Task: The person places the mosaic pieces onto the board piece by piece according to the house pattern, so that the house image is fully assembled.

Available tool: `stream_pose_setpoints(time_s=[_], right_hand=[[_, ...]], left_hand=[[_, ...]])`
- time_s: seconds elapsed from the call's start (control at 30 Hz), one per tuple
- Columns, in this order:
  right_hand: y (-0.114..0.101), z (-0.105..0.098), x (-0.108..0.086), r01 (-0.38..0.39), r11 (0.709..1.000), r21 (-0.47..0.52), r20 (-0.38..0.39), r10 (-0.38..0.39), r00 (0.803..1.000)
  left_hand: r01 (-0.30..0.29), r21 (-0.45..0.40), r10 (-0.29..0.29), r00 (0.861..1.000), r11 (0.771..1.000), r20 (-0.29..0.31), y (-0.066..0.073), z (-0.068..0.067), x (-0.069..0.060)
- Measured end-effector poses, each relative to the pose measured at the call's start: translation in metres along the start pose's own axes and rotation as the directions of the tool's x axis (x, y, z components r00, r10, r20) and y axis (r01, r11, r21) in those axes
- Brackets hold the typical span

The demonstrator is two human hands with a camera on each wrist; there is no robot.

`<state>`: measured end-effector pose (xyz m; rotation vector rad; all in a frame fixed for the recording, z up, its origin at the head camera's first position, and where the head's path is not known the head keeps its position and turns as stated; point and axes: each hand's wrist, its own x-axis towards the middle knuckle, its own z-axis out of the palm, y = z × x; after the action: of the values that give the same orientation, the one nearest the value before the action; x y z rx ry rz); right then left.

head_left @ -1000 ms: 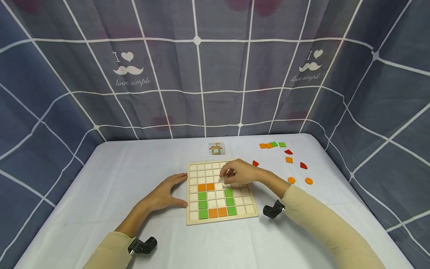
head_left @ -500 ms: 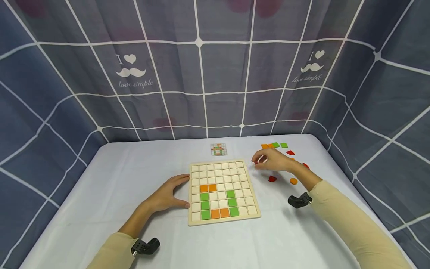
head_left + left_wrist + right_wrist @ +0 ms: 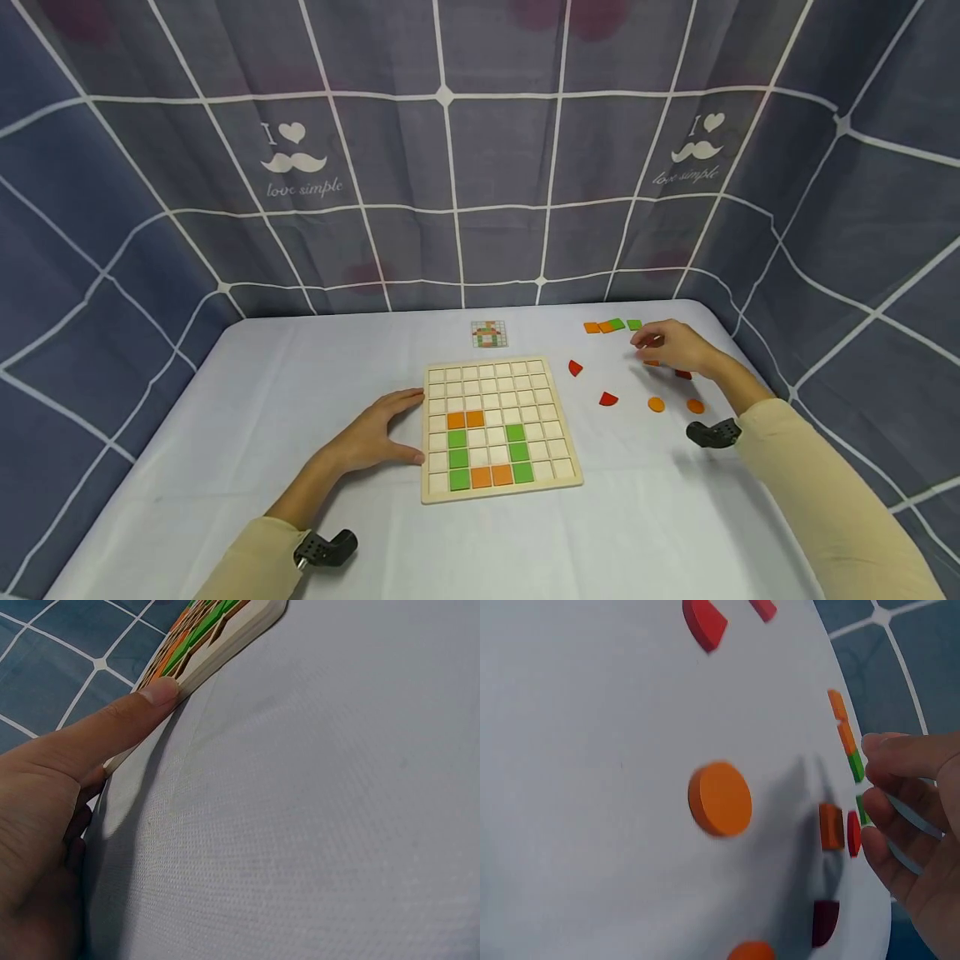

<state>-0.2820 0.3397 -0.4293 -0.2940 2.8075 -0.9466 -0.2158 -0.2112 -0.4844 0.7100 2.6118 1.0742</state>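
The wooden grid board (image 3: 528, 485) lies flat on the table, with orange squares (image 3: 491, 476) and green squares (image 3: 458, 458) in some cells. My left hand (image 3: 375, 436) rests at its left edge, thumb and fingers spread. In the left wrist view the thumb of the left hand (image 3: 82, 754) touches the board's rim (image 3: 240, 641). My right hand (image 3: 678, 346) hovers over loose pieces at the right, fingers loosely bent, nothing visibly held. In the right wrist view a red piece (image 3: 854, 833) and an orange square (image 3: 831, 827) lie close to its fingertips.
A small pattern card (image 3: 489, 334) lies behind the board. Orange and green squares (image 3: 606, 327) line the table's back right. Red quarter-round pieces (image 3: 608, 399) and orange discs (image 3: 656, 405) lie right of the board. A checked curtain (image 3: 487, 167) encloses the table.
My right hand has moved from over the board to the right, past one red piece, to the pieces farther right. The left hand stays at the board's edge.
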Motion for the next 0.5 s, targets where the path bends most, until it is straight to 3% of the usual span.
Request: stream_pose_setpoints(time_s=[0.5], right_hand=[[0.033, 0.002, -0.009, -0.128, 0.989, -0.07, -0.031, 0.126, 0.992]], left_hand=[[0.001, 0.008, -0.001, 1.0, 1.0, 0.001, 0.001, 0.0, -0.001]])
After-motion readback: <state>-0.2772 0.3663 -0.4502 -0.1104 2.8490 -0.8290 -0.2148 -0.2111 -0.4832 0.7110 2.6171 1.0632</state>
